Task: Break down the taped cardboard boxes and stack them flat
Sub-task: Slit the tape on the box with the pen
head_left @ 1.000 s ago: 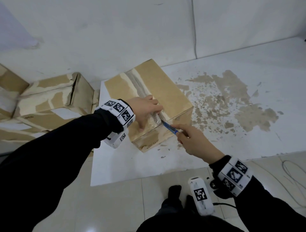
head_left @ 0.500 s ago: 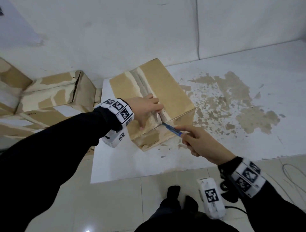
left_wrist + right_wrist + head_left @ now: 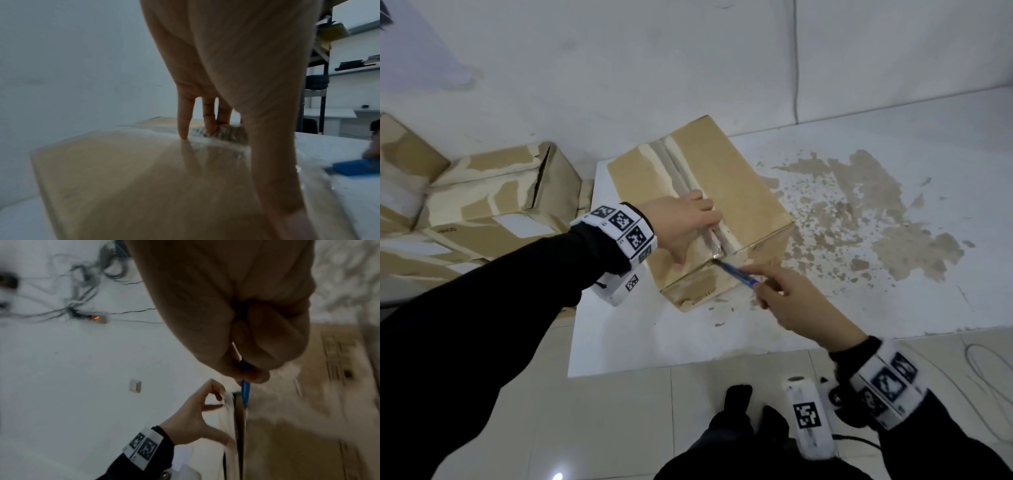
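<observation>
A taped brown cardboard box (image 3: pixel 726 185) stands closed on the white table (image 3: pixel 654 335). My left hand (image 3: pixel 685 226) rests on its top, fingers fairly straight, fingertips (image 3: pixel 183 134) pressing beside the tape seam (image 3: pixel 681 178) and thumb at the near edge. My right hand (image 3: pixel 787 298) grips a blue cutter (image 3: pixel 738 275). The cutter's tip is at the seam's near end, on the box's top front edge. The right wrist view shows the cutter (image 3: pixel 245 391) pinched between curled fingers, with the left hand (image 3: pixel 197 415) below it on the box edge.
Several other cardboard boxes (image 3: pixel 493 192) with torn paper sit to the left against the wall. The table has a worn brown patch (image 3: pixel 876 222) to the right of the box. Cables (image 3: pixel 989 370) lie on the tiled floor at right. My feet (image 3: pixel 736 401) are below the table edge.
Almost nothing: the cutter's tip stays at the seam's near end while my right hand shifts slightly. The left hand keeps its place on the box top.
</observation>
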Available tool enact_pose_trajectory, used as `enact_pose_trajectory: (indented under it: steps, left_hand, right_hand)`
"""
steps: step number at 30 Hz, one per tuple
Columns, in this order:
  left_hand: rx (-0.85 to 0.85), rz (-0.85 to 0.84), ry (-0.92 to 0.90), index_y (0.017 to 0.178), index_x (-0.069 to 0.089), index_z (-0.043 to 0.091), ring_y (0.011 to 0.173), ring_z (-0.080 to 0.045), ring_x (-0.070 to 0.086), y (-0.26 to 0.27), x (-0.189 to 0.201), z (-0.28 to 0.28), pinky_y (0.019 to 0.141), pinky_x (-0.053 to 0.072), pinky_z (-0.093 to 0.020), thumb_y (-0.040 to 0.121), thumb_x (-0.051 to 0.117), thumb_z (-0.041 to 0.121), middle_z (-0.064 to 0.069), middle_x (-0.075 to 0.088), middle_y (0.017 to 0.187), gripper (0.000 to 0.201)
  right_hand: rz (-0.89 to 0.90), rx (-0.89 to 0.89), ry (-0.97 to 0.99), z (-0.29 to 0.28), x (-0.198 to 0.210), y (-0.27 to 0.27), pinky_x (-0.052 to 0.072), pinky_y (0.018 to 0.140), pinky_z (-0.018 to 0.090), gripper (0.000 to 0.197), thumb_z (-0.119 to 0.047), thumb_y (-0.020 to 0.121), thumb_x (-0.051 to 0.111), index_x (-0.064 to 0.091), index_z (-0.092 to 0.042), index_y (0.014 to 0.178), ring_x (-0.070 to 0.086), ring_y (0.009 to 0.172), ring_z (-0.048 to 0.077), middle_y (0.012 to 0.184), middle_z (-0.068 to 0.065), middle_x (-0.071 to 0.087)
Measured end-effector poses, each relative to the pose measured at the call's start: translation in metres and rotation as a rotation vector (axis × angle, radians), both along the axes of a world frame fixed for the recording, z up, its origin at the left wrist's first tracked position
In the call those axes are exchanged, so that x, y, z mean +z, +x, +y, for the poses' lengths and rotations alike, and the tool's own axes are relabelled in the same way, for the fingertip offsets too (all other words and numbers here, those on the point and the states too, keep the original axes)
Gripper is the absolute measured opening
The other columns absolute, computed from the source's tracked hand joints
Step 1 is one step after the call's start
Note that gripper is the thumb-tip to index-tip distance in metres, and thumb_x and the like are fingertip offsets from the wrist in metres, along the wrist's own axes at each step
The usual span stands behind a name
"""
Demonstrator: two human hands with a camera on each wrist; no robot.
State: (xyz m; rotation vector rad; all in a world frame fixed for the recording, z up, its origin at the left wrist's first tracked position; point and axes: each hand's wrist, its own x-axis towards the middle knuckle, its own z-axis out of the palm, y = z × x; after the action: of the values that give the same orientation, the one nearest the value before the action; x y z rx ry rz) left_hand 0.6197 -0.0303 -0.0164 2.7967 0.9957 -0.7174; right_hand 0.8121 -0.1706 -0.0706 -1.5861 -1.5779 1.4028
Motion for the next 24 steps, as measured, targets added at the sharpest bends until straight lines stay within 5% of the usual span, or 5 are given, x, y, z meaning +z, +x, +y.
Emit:
enact_pose_trajectory:
  steps: [8,13,17,20,24]
  left_hand:
    - [0.314,0.045,-0.08,0.113,0.061,0.01,0.102,-0.024,0.036,0.028,-0.011,-0.004,0.089,0.04,-0.039,0.101,0.03,0.04,-0.007,0.047,0.106,0.045]
    - [0.723,-0.347,-0.268,0.07,0.062,0.006,0.064,-0.02,0.046,0.026,-0.026,-0.002,0.068,0.039,-0.029,0.1,0.043,0.024,-0.008,0.051,0.067,0.04]
    - [1.058,-0.796,-0.419,0.085,0.068,-0.003,0.081,-0.027,0.06,0.022,-0.039,-0.019,0.078,0.047,-0.032,0.092,0.059,0.029,-0.02,0.063,0.088,0.034]
    - [1.307,-1.008,-0.419,0.086,0.069,0.002,0.067,-0.019,0.056,0.035,-0.046,-0.024,0.07,0.046,-0.028,0.085,0.071,0.027,-0.011,0.061,0.076,0.026]
    - [1.471,-1.111,-0.451,0.07,0.069,0.005,0.074,-0.026,0.063,0.046,-0.049,-0.016,0.081,0.056,-0.038,0.083,0.072,0.012,-0.01,0.066,0.072,0.014]
  right_hand:
    - [-0.256,-0.021,0.267,0.005,0.01,0.023,0.039,0.053,0.011,0.037,-0.016,0.1,0.043,0.05,-0.024,0.135,0.051,0.056,-0.002,0.082,-0.008,0.061]
    - [-0.359,0.038,0.335,0.008,-0.009,0.017,0.05,0.087,0.037,0.038,-0.014,0.096,0.051,0.053,-0.022,0.133,0.061,0.098,0.022,0.114,0.004,0.065]
    - [-0.332,0.043,0.329,0.007,-0.017,0.014,0.053,0.075,0.042,0.039,-0.014,0.096,0.049,0.052,-0.021,0.135,0.062,0.082,0.024,0.098,0.005,0.068]
    - [-0.433,0.07,0.375,0.006,-0.018,0.012,0.048,0.067,0.038,0.041,-0.011,0.097,0.047,0.049,-0.02,0.137,0.054,0.075,0.023,0.091,0.005,0.059]
    - [-0.612,0.034,0.513,0.007,-0.019,0.008,0.025,0.042,0.025,0.052,0.007,0.083,0.06,0.057,-0.014,0.13,0.039,0.051,0.021,0.074,0.004,0.042]
